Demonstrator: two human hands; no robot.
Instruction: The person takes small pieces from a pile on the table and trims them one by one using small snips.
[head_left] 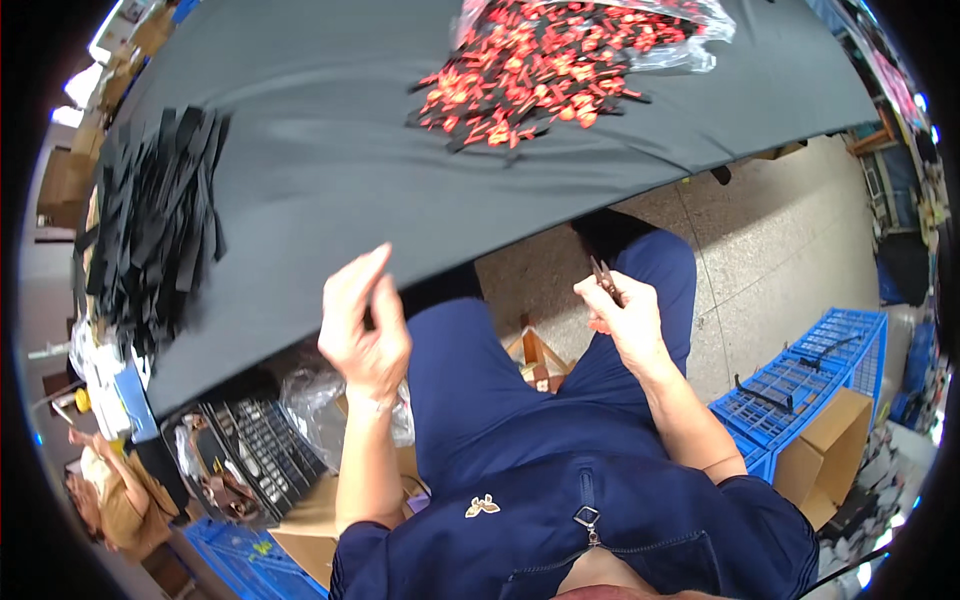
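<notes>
head view, left hand raised with fingers pressed together, small snips pinched in right hand, black strips piled on dark table, red-and-black pieces heaped beyond

red-black pile cut off, snips half hidden

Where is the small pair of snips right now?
In the head view, the snips are pinched in the right hand, right of centre, above the person's lap and just below the edge of the black-covered table.

The right hand grips small snips; the left hand hovers near the black tablecloth.
</notes>
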